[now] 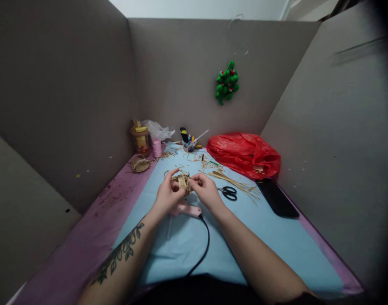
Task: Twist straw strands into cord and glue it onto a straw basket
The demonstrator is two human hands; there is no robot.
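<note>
My left hand (168,190) is closed around the left side of a small woven straw piece (182,181), its thumb in front. At the piece's right edge, my right hand (205,188) pinches the straw between thumb and fingers. Fingers hide part of the weave. Just below the hands lies a pink glue gun (189,209) with a clear glue stick (169,228) and a black cord (207,243). Black-handled scissors (229,193) rest right of my right hand, their blades partly hidden by it.
Loose straw strands (236,183) lie beyond the scissors. A black phone-like slab (276,198) and red plastic bag (244,152) are at right. At back left stand a brown cup (140,142), pink thread spool (157,148) and small woven basket (140,164). Grey partitions (187,76) surround the table.
</note>
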